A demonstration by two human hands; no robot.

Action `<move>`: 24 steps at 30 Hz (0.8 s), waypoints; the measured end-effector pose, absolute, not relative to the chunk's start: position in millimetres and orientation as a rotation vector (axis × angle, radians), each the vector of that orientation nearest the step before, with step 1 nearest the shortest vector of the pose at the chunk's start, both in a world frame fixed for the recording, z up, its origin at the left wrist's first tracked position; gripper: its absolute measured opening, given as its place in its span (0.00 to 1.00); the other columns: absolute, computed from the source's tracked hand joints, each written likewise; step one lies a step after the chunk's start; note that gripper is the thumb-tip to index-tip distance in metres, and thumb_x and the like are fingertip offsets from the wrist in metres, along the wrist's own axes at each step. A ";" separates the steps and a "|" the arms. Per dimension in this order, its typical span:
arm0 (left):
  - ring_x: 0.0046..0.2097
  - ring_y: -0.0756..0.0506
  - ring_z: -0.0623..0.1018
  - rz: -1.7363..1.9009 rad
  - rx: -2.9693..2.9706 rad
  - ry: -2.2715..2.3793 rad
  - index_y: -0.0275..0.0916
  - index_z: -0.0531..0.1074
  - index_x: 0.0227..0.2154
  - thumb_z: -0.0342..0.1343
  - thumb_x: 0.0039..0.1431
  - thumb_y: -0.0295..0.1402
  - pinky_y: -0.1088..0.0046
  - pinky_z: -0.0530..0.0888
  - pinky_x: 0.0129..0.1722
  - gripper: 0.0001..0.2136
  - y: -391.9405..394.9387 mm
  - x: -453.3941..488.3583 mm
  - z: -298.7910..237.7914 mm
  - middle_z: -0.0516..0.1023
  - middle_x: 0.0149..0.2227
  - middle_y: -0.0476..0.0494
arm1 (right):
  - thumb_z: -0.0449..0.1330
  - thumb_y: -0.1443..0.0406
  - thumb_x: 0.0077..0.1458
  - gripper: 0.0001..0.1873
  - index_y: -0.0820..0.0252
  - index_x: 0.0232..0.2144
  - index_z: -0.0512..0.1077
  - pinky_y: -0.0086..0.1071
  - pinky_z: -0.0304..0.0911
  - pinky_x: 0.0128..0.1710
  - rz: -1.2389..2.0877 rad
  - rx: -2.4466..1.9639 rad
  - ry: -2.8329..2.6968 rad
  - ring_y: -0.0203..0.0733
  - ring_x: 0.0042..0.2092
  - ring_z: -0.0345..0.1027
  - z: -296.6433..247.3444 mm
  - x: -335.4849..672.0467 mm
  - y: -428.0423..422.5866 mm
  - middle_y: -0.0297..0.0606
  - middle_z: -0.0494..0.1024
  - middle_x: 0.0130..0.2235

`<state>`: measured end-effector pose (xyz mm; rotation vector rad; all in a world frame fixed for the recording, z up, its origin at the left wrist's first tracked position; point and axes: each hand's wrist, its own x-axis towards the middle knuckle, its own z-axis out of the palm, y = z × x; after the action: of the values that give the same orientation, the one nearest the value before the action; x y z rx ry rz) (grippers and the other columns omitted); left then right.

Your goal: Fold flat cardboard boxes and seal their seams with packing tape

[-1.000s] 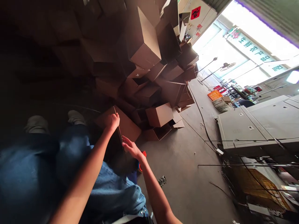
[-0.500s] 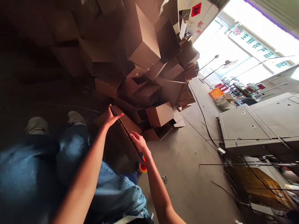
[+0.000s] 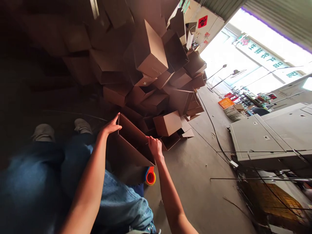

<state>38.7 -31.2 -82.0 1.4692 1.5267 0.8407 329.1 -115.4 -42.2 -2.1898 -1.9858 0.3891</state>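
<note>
A brown cardboard box (image 3: 129, 156) stands before my legs, its walls spread apart so that I look into its dark inside. At its left end, my left hand (image 3: 112, 126) grips the edge, thumb stretched toward the opening. My right hand (image 3: 155, 148) has its fingers curled over the upper edge near the right end. Just below that end is a round red, yellow and blue object (image 3: 150, 178) with a hole, which looks like a tape dispenser. The box's lower part is in deep shadow.
A large heap of formed cardboard boxes (image 3: 152, 52) rises ahead and to the left. On the right stand grey metal cabinets (image 3: 258, 136), with a thin rod (image 3: 243, 179) jutting out. A black cable (image 3: 211, 122) runs across the concrete floor. Farther off lies an orange crate (image 3: 226, 103).
The box was folded flat and now stands opened out between my hands. My right hand has moved right and closed over its edge. The round coloured object shows more fully.
</note>
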 end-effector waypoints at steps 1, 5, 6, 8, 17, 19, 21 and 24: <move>0.66 0.37 0.70 0.809 1.509 1.494 0.41 0.50 0.72 0.58 0.44 0.27 0.65 0.68 0.62 0.49 -32.5 36.6 -80.0 0.62 0.70 0.39 | 0.49 0.53 0.71 0.22 0.57 0.43 0.79 0.37 0.64 0.45 0.369 -2.202 -1.945 0.52 0.45 0.78 -39.9 334.0 -111.3 0.50 0.83 0.39; 0.71 0.39 0.61 0.632 1.638 1.474 0.38 0.47 0.73 0.55 0.41 0.25 0.69 0.64 0.65 0.50 -37.0 38.4 -75.1 0.52 0.74 0.42 | 0.51 0.51 0.69 0.21 0.57 0.42 0.78 0.39 0.64 0.47 0.355 -2.247 -1.729 0.55 0.50 0.76 -39.9 350.5 -93.5 0.51 0.82 0.43; 0.71 0.38 0.60 0.579 1.643 1.508 0.36 0.48 0.73 0.55 0.40 0.25 0.68 0.64 0.65 0.51 -37.9 40.1 -75.5 0.51 0.74 0.40 | 0.52 0.49 0.68 0.22 0.58 0.42 0.77 0.40 0.65 0.48 0.370 -2.249 -1.668 0.56 0.51 0.75 -42.9 352.6 -89.7 0.53 0.81 0.44; 0.70 0.33 0.62 0.497 1.617 1.581 0.32 0.48 0.72 0.55 0.39 0.26 0.63 0.66 0.64 0.51 -39.3 43.1 -78.0 0.52 0.73 0.35 | 0.55 0.46 0.65 0.25 0.60 0.46 0.75 0.43 0.65 0.50 0.425 -2.231 -1.547 0.58 0.54 0.74 -51.4 353.9 -84.2 0.56 0.80 0.49; 0.69 0.30 0.63 0.513 1.591 1.709 0.31 0.47 0.72 0.55 0.44 0.30 0.55 0.65 0.64 0.48 -36.1 48.6 -92.0 0.61 0.69 0.28 | 0.65 0.45 0.51 0.40 0.59 0.60 0.68 0.38 0.69 0.54 1.070 -1.802 -1.268 0.46 0.54 0.75 -84.5 353.6 -116.2 0.45 0.79 0.53; 0.68 0.29 0.64 0.503 1.586 1.733 0.29 0.47 0.72 0.55 0.46 0.31 0.54 0.66 0.64 0.48 -35.8 50.3 -91.9 0.63 0.68 0.25 | 0.72 0.49 0.42 0.45 0.55 0.61 0.68 0.41 0.70 0.54 1.198 -1.736 -1.234 0.48 0.54 0.75 -87.2 360.0 -135.0 0.42 0.80 0.53; 0.68 0.29 0.65 0.471 1.584 1.759 0.29 0.46 0.72 0.55 0.46 0.30 0.54 0.66 0.63 0.47 -36.8 51.9 -90.3 0.62 0.68 0.24 | 0.74 0.51 0.38 0.42 0.54 0.57 0.72 0.43 0.71 0.53 1.328 -1.690 -1.167 0.51 0.53 0.75 -90.2 366.1 -152.3 0.41 0.81 0.51; 0.68 0.30 0.65 0.407 1.600 1.778 0.30 0.46 0.72 0.55 0.47 0.28 0.55 0.67 0.63 0.47 -39.0 54.2 -85.0 0.57 0.71 0.25 | 0.68 0.46 0.47 0.30 0.56 0.48 0.77 0.45 0.71 0.52 1.387 -1.705 -1.044 0.53 0.52 0.76 -95.6 370.0 -164.5 0.42 0.84 0.45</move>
<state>54.2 -39.0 -85.0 1.6003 1.7781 0.4068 370.0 -164.5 -95.6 -1.7049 -1.0442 1.3869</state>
